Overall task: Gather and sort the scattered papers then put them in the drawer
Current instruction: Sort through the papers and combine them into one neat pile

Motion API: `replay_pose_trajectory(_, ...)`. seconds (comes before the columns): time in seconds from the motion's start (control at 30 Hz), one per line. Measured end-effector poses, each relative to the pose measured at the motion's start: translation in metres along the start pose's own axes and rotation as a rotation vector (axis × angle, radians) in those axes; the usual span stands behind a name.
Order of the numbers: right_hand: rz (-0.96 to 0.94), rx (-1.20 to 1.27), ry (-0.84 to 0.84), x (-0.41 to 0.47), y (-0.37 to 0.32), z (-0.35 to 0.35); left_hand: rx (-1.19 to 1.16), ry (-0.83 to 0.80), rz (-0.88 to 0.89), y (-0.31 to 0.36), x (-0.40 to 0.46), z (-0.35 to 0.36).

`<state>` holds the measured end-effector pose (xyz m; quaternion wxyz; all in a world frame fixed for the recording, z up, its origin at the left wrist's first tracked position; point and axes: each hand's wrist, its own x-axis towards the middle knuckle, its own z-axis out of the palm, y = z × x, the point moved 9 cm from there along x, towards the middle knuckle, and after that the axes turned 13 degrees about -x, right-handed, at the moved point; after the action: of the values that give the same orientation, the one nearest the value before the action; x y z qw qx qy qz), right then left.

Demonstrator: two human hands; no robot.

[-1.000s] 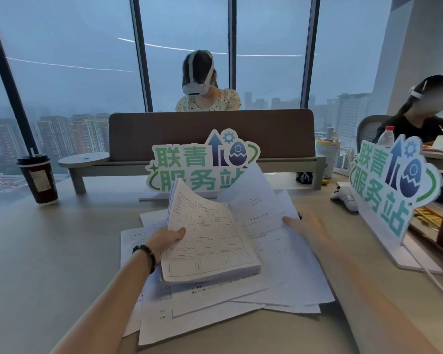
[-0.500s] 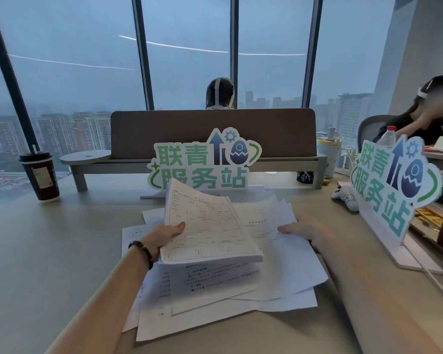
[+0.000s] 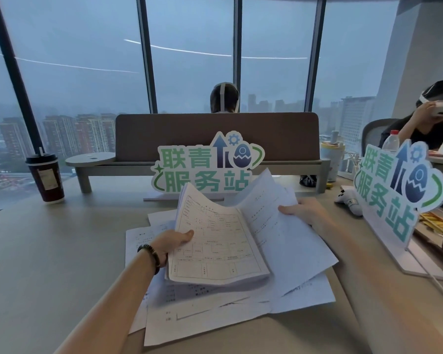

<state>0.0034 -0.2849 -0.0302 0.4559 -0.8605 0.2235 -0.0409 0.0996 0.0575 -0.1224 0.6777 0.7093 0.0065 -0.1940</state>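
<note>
My left hand [image 3: 173, 241], with a dark bead bracelet on the wrist, grips the left edge of a thick stack of printed forms [image 3: 215, 246] held tilted above the desk. Its top sheet shows a ruled table. My right hand [image 3: 304, 210] grips several loose white sheets [image 3: 274, 218] by their right edge, lifted beside the stack. More scattered papers [image 3: 215, 315] lie flat and overlapping on the grey desk [image 3: 49, 251] under both hands. No drawer is in sight.
A green-lettered sign [image 3: 205, 167] stands just behind the papers, and a second sign [image 3: 397, 190] stands at the right. A dark paper cup [image 3: 45, 177] sits far left. A brown divider [image 3: 215, 136] backs the desk. Two people sit beyond.
My right hand has lifted its loose sheets up off the pile after lowering them half a second ago. The stack in my left hand has stayed about where it was.
</note>
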Motion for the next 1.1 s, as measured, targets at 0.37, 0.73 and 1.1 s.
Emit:
replay_pose_trajectory(0.37, -0.180, -0.021, -0.037, -0.019, -0.097, -0.020, 0.074, 0.053, 0.052, 0.005, 0.001, -0.008)
replay_pose_trajectory(0.73, -0.198, 0.335, -0.305, -0.034, -0.106, -0.023, -0.013, 0.024, 0.145, 0.019, -0.003, -0.003)
replay_pose_trajectory(1.1, -0.066, -0.267, 0.068, 0.004, -0.018, -0.013, -0.062, -0.049, 0.119, 0.020, 0.000, 0.006)
